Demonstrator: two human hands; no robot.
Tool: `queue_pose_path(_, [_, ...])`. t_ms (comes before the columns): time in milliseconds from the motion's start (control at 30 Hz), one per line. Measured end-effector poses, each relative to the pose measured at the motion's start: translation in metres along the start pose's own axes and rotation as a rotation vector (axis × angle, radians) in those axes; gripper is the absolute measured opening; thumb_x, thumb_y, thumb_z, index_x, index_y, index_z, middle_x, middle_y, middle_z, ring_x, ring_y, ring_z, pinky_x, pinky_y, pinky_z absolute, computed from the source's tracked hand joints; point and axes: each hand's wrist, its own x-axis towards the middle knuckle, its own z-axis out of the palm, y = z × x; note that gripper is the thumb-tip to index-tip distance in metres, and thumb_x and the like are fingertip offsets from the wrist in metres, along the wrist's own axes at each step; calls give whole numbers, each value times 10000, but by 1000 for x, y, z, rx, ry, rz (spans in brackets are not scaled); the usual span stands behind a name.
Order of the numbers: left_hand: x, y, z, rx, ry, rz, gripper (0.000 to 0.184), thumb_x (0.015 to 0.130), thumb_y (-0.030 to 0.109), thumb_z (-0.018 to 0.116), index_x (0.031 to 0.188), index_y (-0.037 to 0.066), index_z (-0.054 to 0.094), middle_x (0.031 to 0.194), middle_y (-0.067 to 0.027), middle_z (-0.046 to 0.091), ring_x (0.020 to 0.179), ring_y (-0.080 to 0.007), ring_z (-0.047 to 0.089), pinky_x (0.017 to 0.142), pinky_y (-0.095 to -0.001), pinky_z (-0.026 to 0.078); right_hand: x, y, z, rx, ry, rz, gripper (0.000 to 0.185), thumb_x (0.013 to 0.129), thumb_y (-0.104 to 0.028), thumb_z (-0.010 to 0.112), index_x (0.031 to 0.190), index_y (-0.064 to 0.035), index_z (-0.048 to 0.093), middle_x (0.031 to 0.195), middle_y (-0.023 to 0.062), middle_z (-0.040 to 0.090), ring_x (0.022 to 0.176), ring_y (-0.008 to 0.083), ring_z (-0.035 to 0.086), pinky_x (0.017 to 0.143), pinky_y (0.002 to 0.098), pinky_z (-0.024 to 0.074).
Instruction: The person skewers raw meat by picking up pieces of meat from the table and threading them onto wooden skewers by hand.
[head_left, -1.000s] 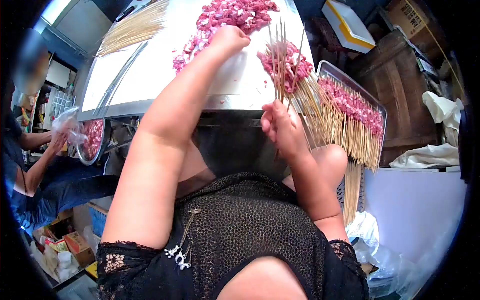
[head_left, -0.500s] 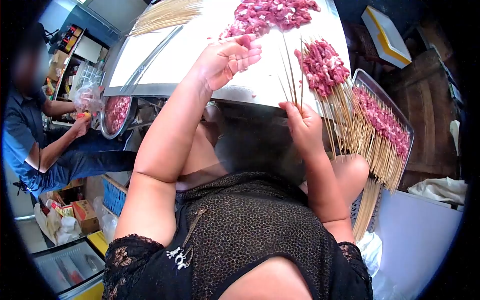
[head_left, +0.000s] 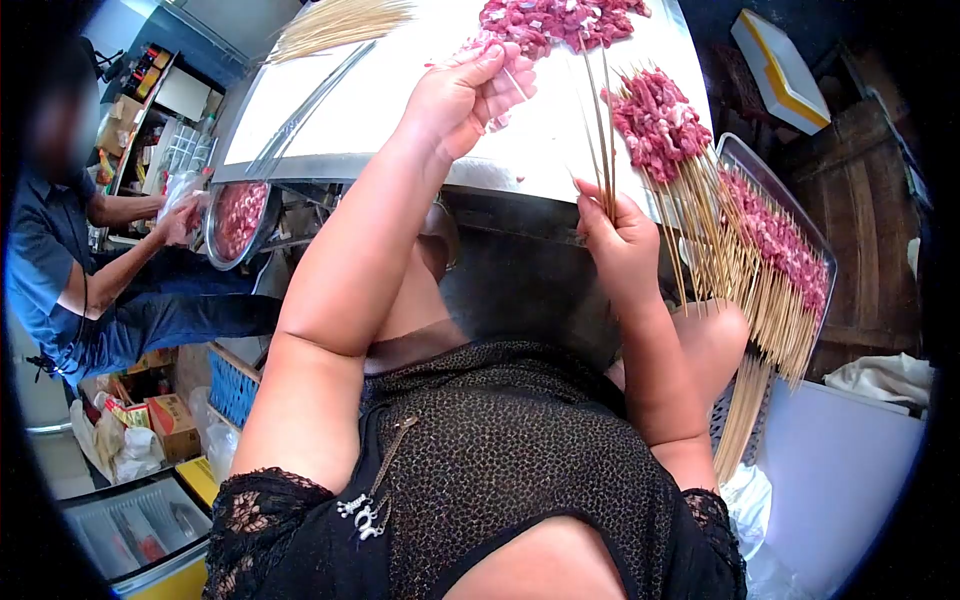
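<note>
Thin skewers [head_left: 609, 155] are gripped in the right hand [head_left: 622, 235] — points away, apparently so the tips are left free. The left hand [head_left: 455, 100] is half-curled — contents unclear. Beyond, loose meat [head_left: 560, 25] is heaped on the white table [head_left: 400, 110].

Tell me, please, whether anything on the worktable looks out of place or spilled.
One small thing: a tiny red scrap, probably meat, lies alone near the front edge of the white tabletop, apart from the meat pile. It looks like a dropped bit. Nothing else there stands out.
</note>
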Motion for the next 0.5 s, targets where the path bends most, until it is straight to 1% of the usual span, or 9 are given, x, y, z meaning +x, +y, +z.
queue_pose_path(67, [-1,0,1,-41,-27,-10,246,915,161,492,1057,-37,527,1007,-191,616,913,-279,633,795,-370,534,-1,-1,-1,-4,0,1,212,857,-83,585,1057,-39,639,681,-45,532,611,31,461,570,181,392])
queue_pose_path(167, [-2,2,1,-40,-47,4,262,922,168,475,1070,-43,516,1035,-211,606,920,-295,628,828,-381,524,-1,-1,-2,-31,20,13,209,859,-90,584,1054,-37,640,679,-45,531,608,30,461,567,182,393])
queue_pose_path(367, [-5,0,7,9,-34,-14,269,936,150,427,1089,-58,503,1061,-238,590,960,-326,611,862,-396,508,2,2,-7,-23,24,45,202,863,-98,582,1046,-37,643,673,-48,527,598,29,454,554,183,387])
queue_pose_path(433, [-5,-1,9,4,-44,-25,265,935,137,421,1092,-61,501,1058,-246,588,967,-336,606,868,-404,505,2,-1,-9,-82,28,2,199,864,-99,581,1041,-35,646,664,-51,520,592,29,445,543,183,377])
queue_pose_path(500, [-5,-1,12,-3,-56,-31,262,934,124,415,1094,-65,499,1055,-254,585,973,-345,602,874,-412,501,4,-1,-10,-88,31,2,196,864,-105,584,1035,-32,648,655,-52,513,588,27,437,535,182,367])
